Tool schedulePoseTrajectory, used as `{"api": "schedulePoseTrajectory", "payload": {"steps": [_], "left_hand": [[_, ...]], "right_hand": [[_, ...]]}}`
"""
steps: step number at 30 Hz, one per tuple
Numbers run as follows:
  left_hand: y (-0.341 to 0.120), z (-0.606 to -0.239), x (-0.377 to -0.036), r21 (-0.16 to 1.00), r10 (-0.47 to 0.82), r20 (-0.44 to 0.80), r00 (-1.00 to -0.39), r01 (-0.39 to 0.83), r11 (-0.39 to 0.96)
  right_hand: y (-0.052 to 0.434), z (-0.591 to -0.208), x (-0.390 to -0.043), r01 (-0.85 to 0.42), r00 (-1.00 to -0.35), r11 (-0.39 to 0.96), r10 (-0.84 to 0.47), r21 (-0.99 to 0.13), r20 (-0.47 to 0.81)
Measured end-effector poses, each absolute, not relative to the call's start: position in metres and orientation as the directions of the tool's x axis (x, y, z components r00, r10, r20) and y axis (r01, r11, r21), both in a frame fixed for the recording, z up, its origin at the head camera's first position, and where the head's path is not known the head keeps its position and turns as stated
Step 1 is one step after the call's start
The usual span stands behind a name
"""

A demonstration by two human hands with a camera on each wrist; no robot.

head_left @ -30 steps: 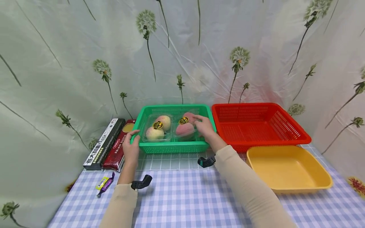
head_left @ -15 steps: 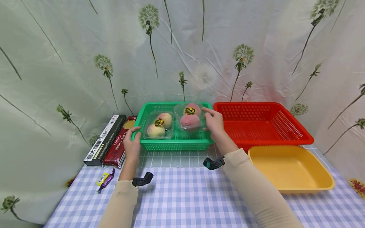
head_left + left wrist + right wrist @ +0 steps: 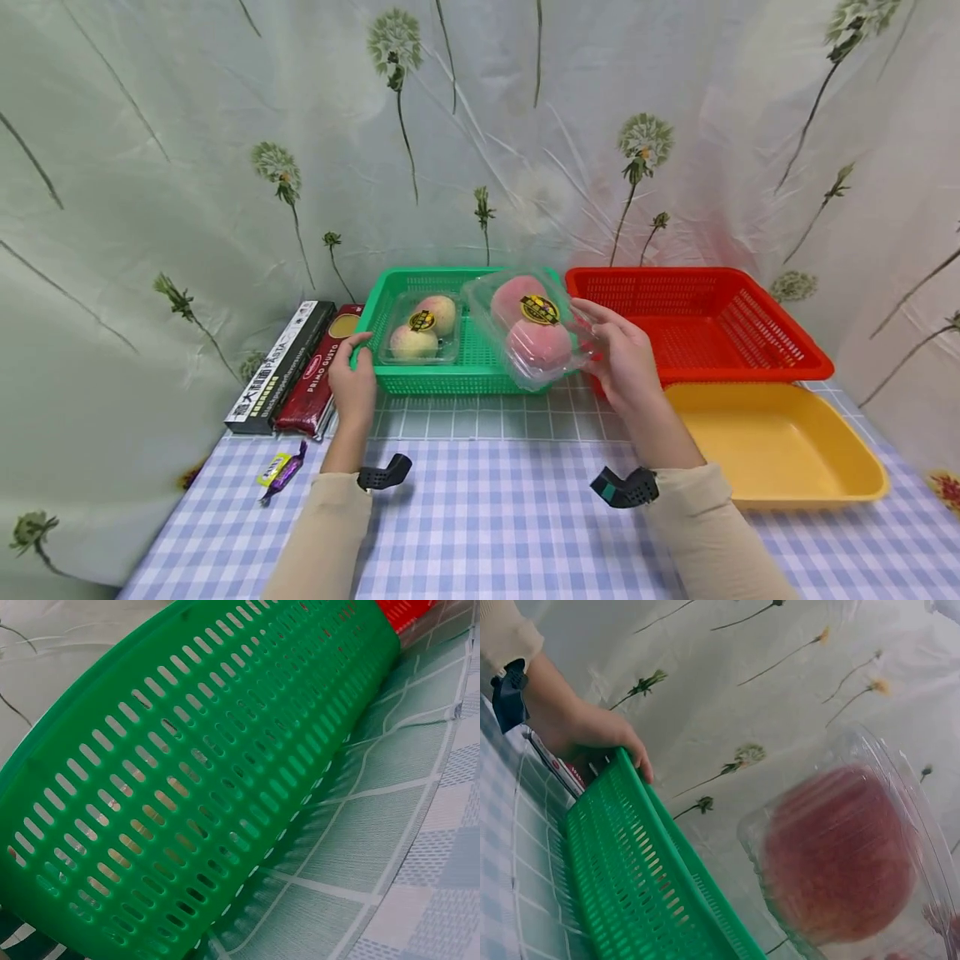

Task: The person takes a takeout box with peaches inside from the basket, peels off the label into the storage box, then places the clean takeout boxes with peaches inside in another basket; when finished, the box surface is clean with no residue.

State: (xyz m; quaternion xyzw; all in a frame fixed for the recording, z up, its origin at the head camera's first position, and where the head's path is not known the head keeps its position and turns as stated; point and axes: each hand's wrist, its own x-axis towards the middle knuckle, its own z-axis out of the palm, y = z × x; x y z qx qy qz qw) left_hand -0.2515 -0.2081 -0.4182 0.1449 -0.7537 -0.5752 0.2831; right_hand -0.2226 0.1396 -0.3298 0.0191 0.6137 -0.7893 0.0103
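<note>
My right hand [image 3: 626, 358] holds a clear plastic box of pink peaches [image 3: 538, 343] by its right side. The box is tilted and raised over the right part of the green basket [image 3: 450, 383]. One large pink peach [image 3: 840, 855] shows through the plastic in the right wrist view. My left hand [image 3: 352, 383] grips the basket's left rim, its fingers curled over the edge, as the right wrist view also shows. Inside the basket, on the left, lies a second clear box with pale yellow-pink peaches [image 3: 414, 342]. The left wrist view shows the slotted basket wall [image 3: 195, 765].
A red basket [image 3: 810, 362] stands right of the green one, with a yellow tub [image 3: 772, 442] in front of it. A black-and-white pasta box [image 3: 281, 367] and a red pasta packet [image 3: 318, 375] lie at left. Two wrapped candies [image 3: 283, 473] lie nearer me.
My right hand has lifted the box of pink peaches out of the basket's right side and moved it toward me and right, tilting it. My left hand has stayed at the rim.
</note>
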Motion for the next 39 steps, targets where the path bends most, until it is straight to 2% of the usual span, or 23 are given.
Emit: {"api": "schedulePoseTrajectory", "payload": {"steps": [6,10,16,19,21,24,27,29,31,33,36,39], "left_hand": [[-0.205,-0.42,-0.253,0.913,-0.562,0.359,-0.745,0.154,0.378],[-0.203,-0.419,-0.254,0.88,-0.579,0.436,-0.689,0.19,0.436],[-0.198,-0.412,-0.252,0.785,-0.57,0.602,-0.559,0.286,0.549],[-0.193,-0.406,-0.25,0.726,-0.535,0.682,-0.498,0.379,0.574],[-0.189,-0.401,-0.247,0.694,-0.503,0.718,-0.481,0.446,0.565],[-0.182,-0.391,-0.243,0.669,-0.444,0.743,-0.501,0.536,0.514],[-0.174,-0.38,-0.236,0.72,-0.364,0.694,-0.622,0.575,0.389],[-0.168,-0.374,-0.231,0.769,-0.266,0.634,-0.727,0.556,0.314],[-0.162,-0.37,-0.226,0.816,-0.132,0.56,-0.818,0.517,0.257],[-0.158,-0.368,-0.223,0.836,0.033,0.503,-0.864,0.496,0.236],[-0.154,-0.366,-0.219,0.871,0.309,0.395,-0.865,0.46,0.174],[-0.152,-0.364,-0.216,0.913,0.546,0.264,-0.795,0.389,0.125]], "right_hand": [[0.158,-0.338,-0.202,0.005,-0.998,-0.259,-0.06,-0.966,0.011],[0.17,-0.346,-0.2,-0.049,-0.976,-0.217,-0.196,-0.975,0.092],[0.184,-0.36,-0.204,-0.148,-0.85,-0.198,-0.476,-0.969,0.227],[0.187,-0.366,-0.206,-0.175,-0.786,-0.157,-0.572,-0.972,0.234],[0.187,-0.369,-0.208,-0.181,-0.753,-0.119,-0.622,-0.976,0.216],[0.186,-0.372,-0.209,-0.175,-0.712,-0.078,-0.679,-0.981,0.181],[0.186,-0.377,-0.212,-0.162,-0.696,-0.043,-0.703,-0.986,0.145],[0.186,-0.381,-0.213,-0.155,-0.709,-0.013,-0.695,-0.988,0.121],[0.187,-0.386,-0.214,-0.15,-0.726,0.014,-0.68,-0.989,0.101],[0.188,-0.389,-0.215,-0.141,-0.747,0.037,-0.66,-0.989,0.081],[0.189,-0.395,-0.218,-0.136,-0.779,0.073,-0.624,-0.988,0.061],[0.188,-0.401,-0.222,-0.146,-0.825,0.141,-0.563,-0.979,0.042]]}}
